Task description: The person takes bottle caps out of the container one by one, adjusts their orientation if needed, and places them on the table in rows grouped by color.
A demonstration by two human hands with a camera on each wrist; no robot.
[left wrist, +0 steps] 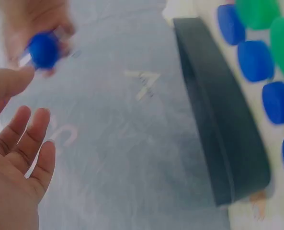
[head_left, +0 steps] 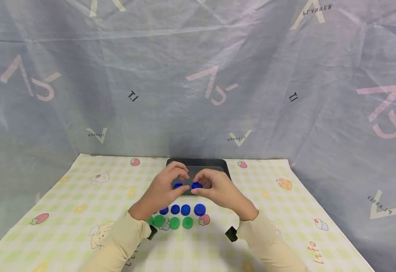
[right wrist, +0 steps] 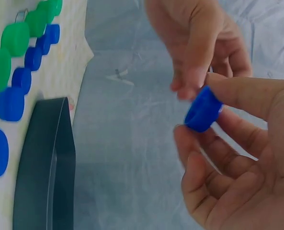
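Observation:
In front of me my right hand point(head_left: 219, 185) pinches a blue bottle cap point(right wrist: 203, 110) between thumb and fingers. The right wrist view shows this cap tilted. Close by on the left is my left hand point(head_left: 168, 183), its thumb and fingers spread, with nothing visible between them in the left wrist view. Through the left hand's gap in the head view shows another blue cap point(head_left: 178, 185); what it rests on is hidden. Both hands are above a dark tray point(head_left: 201, 162) and partly cover it.
Nearer to me lie a row of blue caps point(head_left: 185, 210) and a row of green caps point(head_left: 174, 223), partly hidden by the left wrist. A checked, cartoon-printed cloth point(head_left: 286, 226) covers the table. Grey printed fabric point(head_left: 150, 94) hangs behind and at both sides.

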